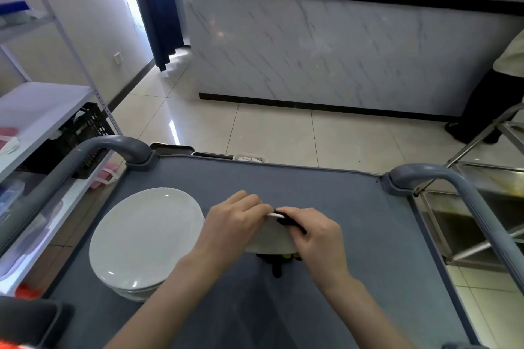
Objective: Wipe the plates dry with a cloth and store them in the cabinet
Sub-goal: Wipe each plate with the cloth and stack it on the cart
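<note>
Left grip (232,224) curled round rim of white plate (269,239), held tilted above cart worktop (354,207). Right grip (314,238) pinches dark cloth (293,224), apparently against same rim. Just left, on worktop: plate stack (144,238).

One held plate (272,238), one plate stack (144,238), one dark cloth (295,225), one cart (312,187).

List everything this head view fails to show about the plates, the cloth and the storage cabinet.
In the head view:
held white round plate: partly covered by the left hand and right hand; wetness unreadable.
black cloth: mostly hidden under the right hand's fingers and behind the plate.
stack of white plates: count unclear, top plate covers the rest.
storage cabinet: none identifiable in view.
</note>
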Tool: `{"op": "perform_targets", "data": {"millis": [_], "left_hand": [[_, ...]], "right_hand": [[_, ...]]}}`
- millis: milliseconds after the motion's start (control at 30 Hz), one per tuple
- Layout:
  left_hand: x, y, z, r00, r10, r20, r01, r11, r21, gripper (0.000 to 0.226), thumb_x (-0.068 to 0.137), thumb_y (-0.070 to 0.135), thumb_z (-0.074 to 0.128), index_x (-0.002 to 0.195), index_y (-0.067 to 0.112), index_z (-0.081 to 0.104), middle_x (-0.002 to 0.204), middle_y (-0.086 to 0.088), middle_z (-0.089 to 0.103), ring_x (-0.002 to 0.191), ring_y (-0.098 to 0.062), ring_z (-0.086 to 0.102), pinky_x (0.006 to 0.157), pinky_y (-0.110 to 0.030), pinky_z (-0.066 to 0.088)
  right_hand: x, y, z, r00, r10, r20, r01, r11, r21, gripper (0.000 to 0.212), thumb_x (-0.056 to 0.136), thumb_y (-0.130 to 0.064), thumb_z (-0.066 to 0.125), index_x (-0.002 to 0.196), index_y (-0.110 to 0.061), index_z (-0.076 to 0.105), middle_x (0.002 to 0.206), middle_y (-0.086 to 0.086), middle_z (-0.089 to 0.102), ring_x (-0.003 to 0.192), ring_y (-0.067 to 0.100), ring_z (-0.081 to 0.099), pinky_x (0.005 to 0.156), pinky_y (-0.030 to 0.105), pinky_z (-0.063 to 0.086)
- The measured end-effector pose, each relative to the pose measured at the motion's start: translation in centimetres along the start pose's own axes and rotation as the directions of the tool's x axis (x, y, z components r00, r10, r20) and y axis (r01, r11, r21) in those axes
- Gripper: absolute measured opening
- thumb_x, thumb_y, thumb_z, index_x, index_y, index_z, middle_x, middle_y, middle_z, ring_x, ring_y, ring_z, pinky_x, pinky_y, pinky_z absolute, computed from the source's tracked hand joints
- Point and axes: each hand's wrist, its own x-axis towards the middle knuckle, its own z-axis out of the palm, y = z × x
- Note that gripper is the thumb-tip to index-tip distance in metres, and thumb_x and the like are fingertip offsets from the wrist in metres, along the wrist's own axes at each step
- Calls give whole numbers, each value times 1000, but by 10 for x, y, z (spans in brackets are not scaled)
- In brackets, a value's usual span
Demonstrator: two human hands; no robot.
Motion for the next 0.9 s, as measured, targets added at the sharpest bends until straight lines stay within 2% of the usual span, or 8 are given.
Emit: {"op": "perform_targets", "data": {"millis": [67,167,267,400,533,633,800,900], "left_hand": [[-3,-1,1,999,-51,10,52,994,-100,9,85,13,71,88,21,74,76,8,65,70,-18,59,49,-36,49],[-17,-22,-2,974,-213,81,225,955,-191,11,84,15,72,92,22,72,86,13,67,81,-12,60,66,-26,46],[-32,-40,-4,915,-377,144,402,876,-264,15,82,4,75,88,18,73,80,12,68,74,-10,59,66,-20,43],[-28,-33,-6,953,-295,67,302,940,-157,4,81,13,71,84,15,73,75,6,67,63,-16,58,57,-29,45],[-10,-16,-10,993,-108,54,108,994,2,6,76,17,70,78,21,74,64,5,60,56,-19,59,42,-25,40],[0,-3,-4,999,-18,36,18,1000,6,7,79,16,71,79,21,75,64,5,61,57,-20,58,41,-28,43],[-11,-18,-5,971,-218,93,232,956,-180,10,85,17,70,93,22,73,86,12,68,79,-14,62,63,-32,51],[-23,-36,-7,907,-389,163,419,869,-262,12,84,7,74,91,17,73,84,11,69,77,-8,61,72,-30,49]], "right_hand": [[-1,0,1,999,41,-15,-41,998,48,37,74,6,70,99,-22,74,92,-13,72,83,8,66,74,24,49],[-5,6,-4,993,106,-52,-98,987,131,39,76,9,69,99,-23,74,93,-16,72,86,3,66,76,22,50],[-4,12,-10,982,185,-41,-170,957,234,35,79,5,71,98,-25,75,92,-16,72,87,2,67,77,20,51],[0,13,-14,982,189,23,-190,965,179,36,77,4,72,98,-26,75,91,-15,73,86,2,67,77,23,51],[3,1,-11,1000,14,20,-14,1000,13,34,75,-1,65,101,-21,75,95,-11,73,87,9,66,78,24,49],[4,-6,-3,998,-42,38,44,997,-60,32,75,-1,69,100,-20,74,92,-9,73,82,12,67,72,27,50],[1,6,-8,989,146,-26,-141,981,134,34,78,4,71,97,-23,75,89,-12,73,83,8,67,75,27,52],[-1,11,-14,974,222,-44,-205,950,236,32,79,3,72,95,-24,75,89,-14,73,85,2,68,77,23,51]]}}
